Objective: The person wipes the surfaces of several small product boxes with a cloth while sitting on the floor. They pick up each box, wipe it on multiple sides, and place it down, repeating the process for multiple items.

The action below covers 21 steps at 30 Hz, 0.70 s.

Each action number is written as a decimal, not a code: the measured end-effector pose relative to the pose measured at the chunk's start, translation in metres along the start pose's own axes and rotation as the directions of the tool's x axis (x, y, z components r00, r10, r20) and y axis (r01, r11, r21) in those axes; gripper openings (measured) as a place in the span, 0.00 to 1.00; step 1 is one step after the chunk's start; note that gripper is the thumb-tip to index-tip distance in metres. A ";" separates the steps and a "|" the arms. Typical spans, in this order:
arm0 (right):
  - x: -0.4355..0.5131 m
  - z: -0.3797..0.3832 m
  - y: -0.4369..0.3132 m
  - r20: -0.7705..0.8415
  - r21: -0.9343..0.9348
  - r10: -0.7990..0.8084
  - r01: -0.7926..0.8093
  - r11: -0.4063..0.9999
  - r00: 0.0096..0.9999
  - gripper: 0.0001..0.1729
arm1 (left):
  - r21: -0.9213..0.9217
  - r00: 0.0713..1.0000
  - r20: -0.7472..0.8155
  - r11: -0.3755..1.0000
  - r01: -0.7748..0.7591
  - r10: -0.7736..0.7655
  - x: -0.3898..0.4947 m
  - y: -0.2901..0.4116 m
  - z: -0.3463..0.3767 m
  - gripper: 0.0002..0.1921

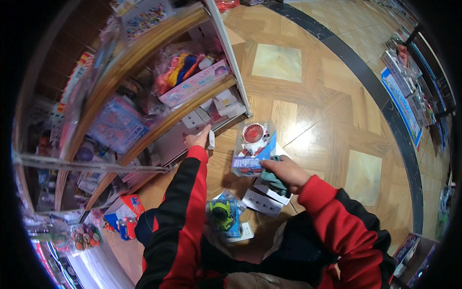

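Observation:
At the edge of the bottom shelf, my left hand (198, 139) is closed around a small white box (212, 140), mostly hidden by the fingers. My right hand (288, 171) grips a crumpled grey-green cloth (273, 180). Its thumb touches the lower corner of a clear toy package (252, 148) with a red-and-white fan-like toy inside. Below the cloth, white boxes (262, 203) lie on the floor. Between my arms is another package (222, 216) with a lime-green toy, on top of a white box (245, 232).
A shelving unit (231, 54) with wooden-edged shelves stands on the left. It holds a pink box (195, 85), a bagged colourful item (180, 68) and white boxes (196, 118). Boxed goods (402, 104) line the right side. An orange-and-blue carton (124, 209) sits at lower left.

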State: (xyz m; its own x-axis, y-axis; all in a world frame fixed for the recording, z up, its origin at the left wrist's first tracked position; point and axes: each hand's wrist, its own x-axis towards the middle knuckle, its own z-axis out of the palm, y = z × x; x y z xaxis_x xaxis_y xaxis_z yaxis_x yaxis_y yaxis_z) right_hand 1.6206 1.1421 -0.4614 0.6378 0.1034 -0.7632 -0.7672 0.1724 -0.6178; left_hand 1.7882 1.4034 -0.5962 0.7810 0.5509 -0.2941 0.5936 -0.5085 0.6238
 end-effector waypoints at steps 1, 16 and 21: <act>-0.004 -0.008 0.000 0.021 -0.040 -0.015 0.016 0.999 1.000 0.16 | 0.016 0.996 0.078 0.999 -0.036 0.035 0.012 0.004 -0.003 0.46; 0.041 -0.034 -0.005 -0.105 -0.681 -0.085 -0.009 0.732 0.991 0.32 | -0.501 0.863 0.504 0.823 0.268 0.025 -0.094 -0.095 -0.018 0.20; 0.043 -0.027 -0.010 -0.043 -0.835 -0.105 0.022 0.550 0.993 0.36 | -0.225 0.666 0.734 0.973 0.055 0.132 -0.104 -0.078 0.000 0.23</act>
State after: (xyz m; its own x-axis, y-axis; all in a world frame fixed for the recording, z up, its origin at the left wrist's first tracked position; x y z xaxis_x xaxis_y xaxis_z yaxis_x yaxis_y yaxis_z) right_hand 1.6541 1.1179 -0.4930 0.7116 0.0423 -0.7013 -0.4641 -0.7211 -0.5144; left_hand 1.6604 1.3857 -0.6148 0.7412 -0.1856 -0.6451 0.5770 -0.3151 0.7535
